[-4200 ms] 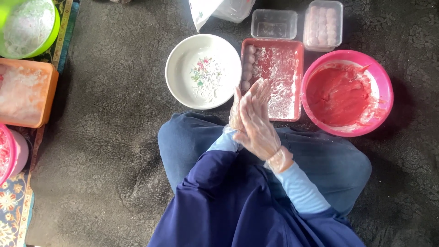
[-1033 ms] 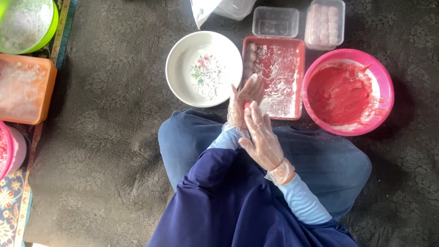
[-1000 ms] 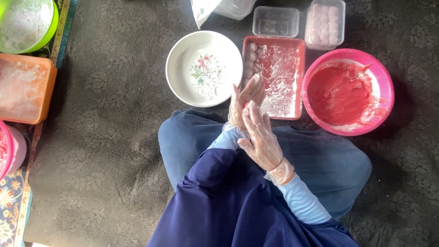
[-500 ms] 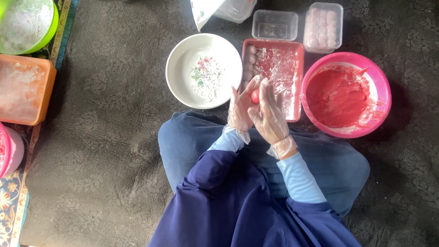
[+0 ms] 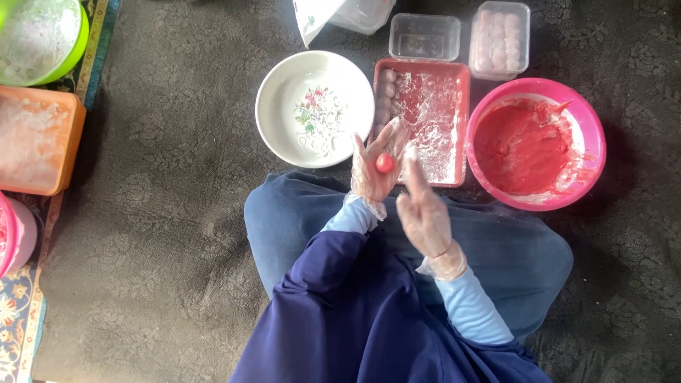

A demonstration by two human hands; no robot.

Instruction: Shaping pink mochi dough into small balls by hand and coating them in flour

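Observation:
I sit cross-legged on a dark patterned carpet, both hands in clear plastic gloves. My left hand [image 5: 374, 167] lies palm up with a small red dough ball [image 5: 384, 163] resting on it. My right hand [image 5: 423, 210] is beside it, flat, fingers together, its fingertips near the ball and holding nothing. Just beyond my hands is a red rectangular tray [image 5: 454, 167] dusted with white flour, with a row of floured balls [image 5: 386, 96] along its left side. A pink bowl [image 5: 596, 152] of red dough stands at the right.
A white flowered bowl [image 5: 273, 117] sits left of the tray. Behind are an empty clear box [image 5: 424, 36] and a clear box of pale balls [image 5: 499, 39]. At the left edge are an orange container [image 5: 39, 138] and a green bowl [image 5: 42, 39].
My palms were pressed together rolling; now they have parted. The right hand has slid off, and the red ball lies exposed on my open left palm.

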